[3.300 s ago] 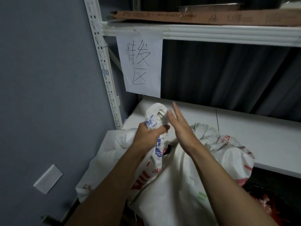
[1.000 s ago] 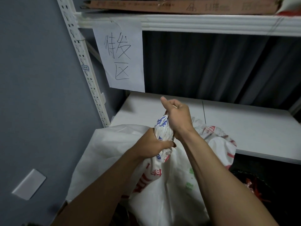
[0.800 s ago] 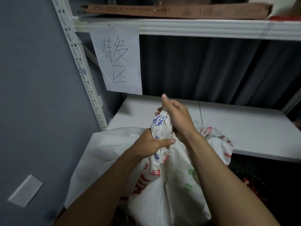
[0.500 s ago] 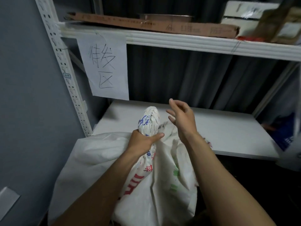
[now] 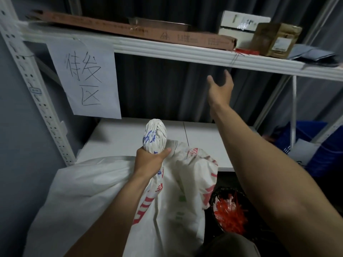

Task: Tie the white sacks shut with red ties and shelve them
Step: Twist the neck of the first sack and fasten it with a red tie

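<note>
— While the left hand (image 5: 151,162) grips the twisted neck (image 5: 155,135) of the printed white sack (image 5: 172,210), what's in the containers?
— Dark basket (image 5: 213,196), bottom right, just beside the sack: heap of red ties (image 5: 230,214). Sack contents hidden, mouth wound shut.
— Upper shelf (image 5: 167,51)?
— Flat carton (image 5: 130,27), white box (image 5: 241,25), brown box (image 5: 276,39). Can't tell what's inside. Spare ties (image 5: 246,51) lie at the edge, between carton and brown box.
— Sack orientation?
— Long axis roughly vertical, neck up, tip in front of the lower shelf (image 5: 115,138). Body sits below the shelf edge, against a plain white sack (image 5: 83,182) on its left.
— Right hand (image 5: 220,88)?
— Raised, fingers spread, holding nothing, just under the upper shelf edge below the spare ties.
</note>
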